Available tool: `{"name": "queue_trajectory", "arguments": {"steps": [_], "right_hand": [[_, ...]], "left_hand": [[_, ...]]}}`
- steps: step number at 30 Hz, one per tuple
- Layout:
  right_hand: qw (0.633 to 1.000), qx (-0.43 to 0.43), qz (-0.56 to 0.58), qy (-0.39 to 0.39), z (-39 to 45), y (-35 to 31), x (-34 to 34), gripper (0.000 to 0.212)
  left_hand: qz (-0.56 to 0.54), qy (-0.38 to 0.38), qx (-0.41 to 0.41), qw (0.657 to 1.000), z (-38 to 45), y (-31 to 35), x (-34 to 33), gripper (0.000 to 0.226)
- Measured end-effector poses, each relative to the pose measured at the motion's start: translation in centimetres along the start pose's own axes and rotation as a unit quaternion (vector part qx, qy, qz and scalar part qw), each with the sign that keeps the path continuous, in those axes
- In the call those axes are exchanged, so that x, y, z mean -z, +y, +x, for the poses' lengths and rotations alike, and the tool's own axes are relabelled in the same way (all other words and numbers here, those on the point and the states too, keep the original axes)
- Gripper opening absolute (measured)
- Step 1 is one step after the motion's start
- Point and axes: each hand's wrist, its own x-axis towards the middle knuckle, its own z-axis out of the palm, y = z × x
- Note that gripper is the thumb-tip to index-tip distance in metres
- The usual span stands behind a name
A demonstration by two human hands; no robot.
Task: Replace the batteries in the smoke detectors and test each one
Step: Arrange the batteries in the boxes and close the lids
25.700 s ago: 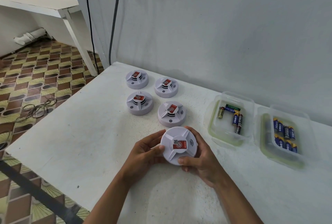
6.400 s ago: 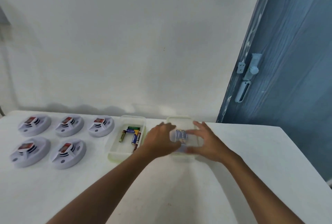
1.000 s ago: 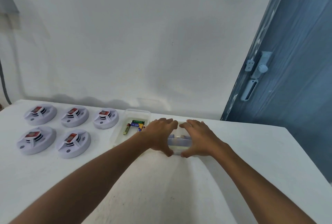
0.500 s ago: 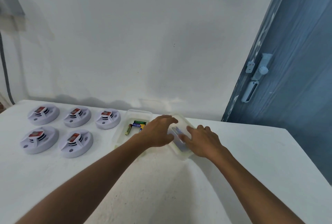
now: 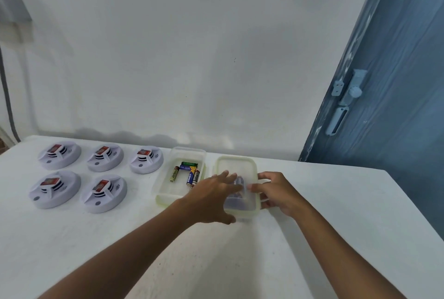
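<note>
Working at the lidded container now, both hands on it: the left hand lies over its near left side with fingers spread and fairly straight, thumb down at the front corner, while the right hand curls its fingers round the right rim, thumb on top of the lid. Through the cloudy plastic a few blue batteries show faintly. By my read, the step in hand is seating or freeing that lid; I cannot tell which.

Five smoke detectors sit in two rows at the left of the surface, all face up. Between them and the hands stands an open container with loose batteries in it, just beside the lidded one.

Next move, as I judge it, calls for even pressure round the rim, or a peel from one corner with the other hand steadying the box.

Room is generous in front and to the right, where the surface runs bare to its far right edge by the blue door. Leftward it is tight: the left wrist passes close over the open container's near corner.
</note>
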Motion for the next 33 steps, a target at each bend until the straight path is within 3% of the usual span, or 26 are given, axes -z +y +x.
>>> {"name": "queue_trajectory", "arguments": {"steps": [20, 23, 25, 27, 29, 33], "right_hand": [[1.000, -0.003, 0.018, 0.021, 2.7, -0.7, 0.6, 0.021], [0.999, -0.005, -0.004, 0.046, 2.9, -0.3, 0.4, 0.037], [0.993, 0.006, -0.085, 0.084, 2.8, -0.2, 0.1, 0.058], [0.962, 0.045, -0.230, 0.139, 2.0, -0.5, -0.4, 0.063], [0.919, 0.125, -0.317, 0.198, 0.7, -0.9, -1.6, 0.053], [0.894, 0.329, -0.213, 0.218, -2.4, -1.6, -6.8, 0.029]], "left_hand": [[-0.043, -0.011, 0.008, 0.999, 2.8, -2.1, 0.0, 0.081], [-0.048, 0.004, 0.012, 0.999, 2.1, -2.3, 0.1, 0.089], [-0.058, 0.042, 0.031, 0.997, 0.8, -2.9, 0.1, 0.094], [-0.083, 0.100, 0.060, 0.990, -1.4, -4.4, 0.0, 0.094], [-0.120, 0.177, 0.082, 0.973, -4.0, -6.3, -0.4, 0.090], [-0.158, 0.277, 0.135, 0.938, -8.9, -9.4, -2.1, 0.081]]}}
